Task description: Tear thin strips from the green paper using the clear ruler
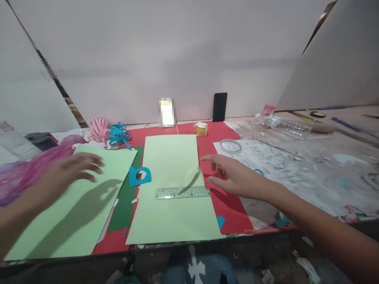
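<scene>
A light green paper sheet (171, 221) lies in front of me on red paper. Across it rests a clear ruler (166, 193). A small pale green paper piece (188, 180) slants above the ruler, near my right hand; I cannot tell whether it touches the sheet. My right hand (229, 173) hovers at the sheet's right edge, thumb and index finger apart, holding nothing. Over a second green sheet (65, 225) on the left is my left hand (78, 167), slightly blurred, its fingers spread and nothing in them. A blue protractor (140, 176) overlaps the middle sheet's left edge.
Pink (99, 130) and blue paper-strip balls (119, 134) sit at back left beside a pink plastic bag (44, 167). Behind the sheet are a yellow tub (201, 129) and a black phone (220, 107) against the wall. Tape (231, 146) and a plastic bottle (290, 127) lie right.
</scene>
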Available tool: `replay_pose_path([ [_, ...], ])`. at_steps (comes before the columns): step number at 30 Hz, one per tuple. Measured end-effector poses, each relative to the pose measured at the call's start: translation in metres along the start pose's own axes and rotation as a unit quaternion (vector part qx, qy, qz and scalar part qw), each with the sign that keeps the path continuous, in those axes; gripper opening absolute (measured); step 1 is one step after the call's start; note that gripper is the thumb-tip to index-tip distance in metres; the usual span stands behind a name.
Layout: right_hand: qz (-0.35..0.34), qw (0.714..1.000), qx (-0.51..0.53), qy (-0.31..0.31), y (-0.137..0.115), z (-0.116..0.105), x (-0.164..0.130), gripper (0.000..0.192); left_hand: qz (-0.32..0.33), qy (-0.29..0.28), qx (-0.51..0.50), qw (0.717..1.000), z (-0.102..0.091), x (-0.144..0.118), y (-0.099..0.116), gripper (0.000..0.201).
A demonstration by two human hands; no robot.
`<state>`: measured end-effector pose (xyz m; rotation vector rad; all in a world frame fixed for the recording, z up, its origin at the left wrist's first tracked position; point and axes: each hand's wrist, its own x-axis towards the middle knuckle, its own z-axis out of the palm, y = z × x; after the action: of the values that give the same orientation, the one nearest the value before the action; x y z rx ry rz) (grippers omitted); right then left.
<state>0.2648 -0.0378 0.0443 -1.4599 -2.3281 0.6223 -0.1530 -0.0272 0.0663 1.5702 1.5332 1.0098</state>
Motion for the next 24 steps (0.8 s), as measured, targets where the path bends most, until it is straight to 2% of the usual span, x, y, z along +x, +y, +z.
replay_pose_path([
  [1,-0.007,1.0,-0.012,0.001,0.001,0.002,0.006,0.056,0.058,-0.069,0.083,0.992,0.023,0.007,0.003,0.02],
  [2,-0.011,1.0,-0.021,-0.006,0.002,0.005,0.012,0.06,0.128,-0.146,0.178,0.965,0.046,0.01,0.005,0.021],
  [3,-0.011,0.999,-0.032,-0.014,0.004,0.008,0.019,0.063,0.191,-0.192,0.225,0.936,0.068,0.011,0.007,0.023],
  [4,-0.009,0.999,-0.042,-0.02,0.006,0.01,0.026,0.063,0.237,-0.252,0.262,0.901,0.088,0.01,0.009,0.024],
  [5,-0.008,0.998,-0.05,-0.022,0.008,0.013,0.033,0.061,0.271,-0.287,0.285,0.874,0.107,0.009,0.011,0.025],
  [7,-0.018,0.998,-0.059,-0.021,0.011,0.017,0.045,0.052,0.327,-0.311,0.302,0.84,0.135,0.006,0.016,0.026],
  [9,-0.031,0.997,-0.062,-0.028,0.013,0.02,0.054,0.035,0.366,-0.312,0.304,0.822,0.154,0.008,0.022,0.024],
  [12,-0.029,0.998,-0.051,-0.033,0.015,0.02,0.062,0.02,0.384,-0.31,0.317,0.81,0.169,0.015,0.027,0.026],
  [18,-0.009,0.999,0.022,-0.035,0.033,0.018,0.069,0.017,0.392,-0.313,0.341,0.795,0.183,0.028,0.029,0.027],
  [24,-0.002,0.996,0.054,-0.068,0.048,0.021,0.068,0.023,0.388,-0.279,0.331,0.814,0.192,0.022,0.028,0.03],
])
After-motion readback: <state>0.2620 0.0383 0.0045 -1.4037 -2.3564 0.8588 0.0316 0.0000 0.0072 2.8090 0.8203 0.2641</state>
